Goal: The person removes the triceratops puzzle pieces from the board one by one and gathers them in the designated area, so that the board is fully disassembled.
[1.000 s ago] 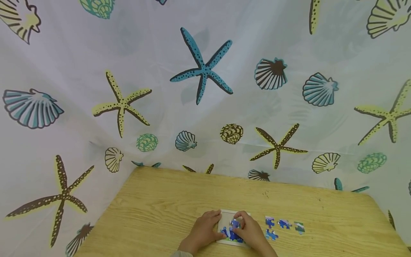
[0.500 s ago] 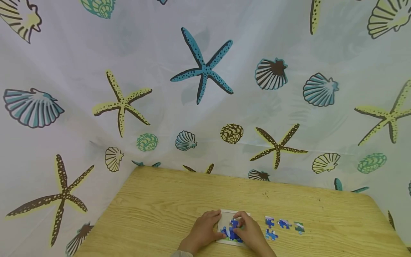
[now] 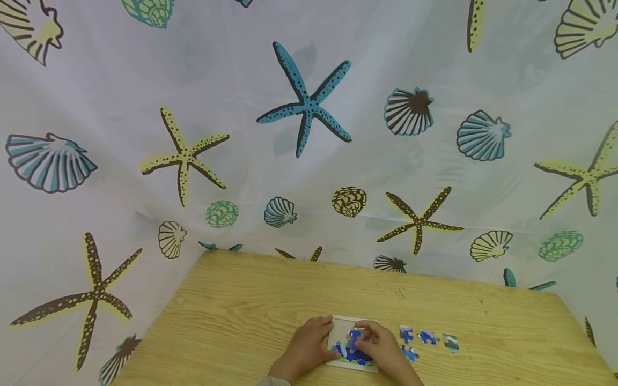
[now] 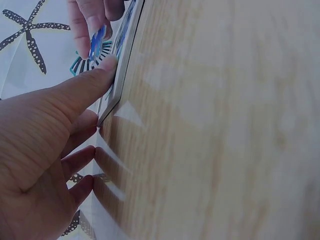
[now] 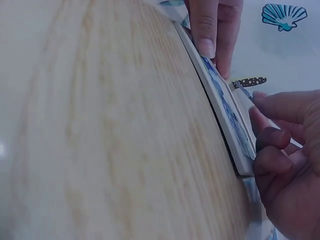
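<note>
A small white-rimmed puzzle tray (image 3: 353,368) lies on the table, with joined blue puzzle pieces (image 3: 347,355) along its near side. My left hand (image 3: 306,343) grips the tray's left side, thumb on the near-left rim and fingers along the left edge. In the left wrist view, the thumb (image 4: 95,80) lies on the tray's rim. My right hand (image 3: 383,346) pinches a blue jigsaw piece (image 3: 354,339) between thumb and index finger, above the tray. The piece (image 4: 97,42) is tilted and raised off the tray in the left wrist view. My right fingers partly cover the tray's right side.
Several loose jigsaw pieces (image 3: 427,336) lie on the wooden table (image 3: 241,305), to the right of my right hand. A white cloth (image 3: 232,80) printed with starfish and shells hangs along the table's back and left edges.
My right hand has shifted slightly right, and the pinched jigsaw piece is now lifted and turned over the tray. My left hand and the loose pieces stay where they were.
</note>
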Available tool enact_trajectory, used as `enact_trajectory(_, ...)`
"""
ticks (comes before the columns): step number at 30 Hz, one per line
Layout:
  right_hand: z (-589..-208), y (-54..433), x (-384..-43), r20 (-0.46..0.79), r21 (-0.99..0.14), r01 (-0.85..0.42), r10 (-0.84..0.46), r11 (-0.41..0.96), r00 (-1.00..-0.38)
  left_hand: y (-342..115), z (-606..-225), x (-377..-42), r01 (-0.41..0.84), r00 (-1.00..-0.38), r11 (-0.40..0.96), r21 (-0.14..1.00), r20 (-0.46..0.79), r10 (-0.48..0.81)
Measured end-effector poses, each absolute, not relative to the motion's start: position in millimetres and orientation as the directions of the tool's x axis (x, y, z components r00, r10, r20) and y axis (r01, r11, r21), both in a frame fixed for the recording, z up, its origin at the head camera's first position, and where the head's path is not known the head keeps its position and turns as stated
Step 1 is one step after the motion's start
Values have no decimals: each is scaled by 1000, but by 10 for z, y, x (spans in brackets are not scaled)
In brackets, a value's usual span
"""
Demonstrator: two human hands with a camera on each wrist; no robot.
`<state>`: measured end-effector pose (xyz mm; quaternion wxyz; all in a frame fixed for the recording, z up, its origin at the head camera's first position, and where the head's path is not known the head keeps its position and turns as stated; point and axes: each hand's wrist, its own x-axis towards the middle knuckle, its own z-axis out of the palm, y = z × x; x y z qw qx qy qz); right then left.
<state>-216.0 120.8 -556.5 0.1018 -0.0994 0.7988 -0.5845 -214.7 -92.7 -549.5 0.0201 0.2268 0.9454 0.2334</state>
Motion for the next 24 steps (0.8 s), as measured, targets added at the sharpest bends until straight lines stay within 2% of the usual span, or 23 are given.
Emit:
enact_trajectory(4,-5578,1278,-2152,-41,-968,-28,-268,249,-963,-928,-5506,-2151,412,-899,790,455,60,434)
enact_trajectory(16,-5539,1594,-2096,-98,-968,49,-192,244,-976,-929,-5510,-2171,399,-900,793,461,31,435)
enact_trajectory(24,-5483,1901,-2052,-180,-976,154,-172,157,-969,-919,-5517,-2168,386,-904,795,468,19,427)
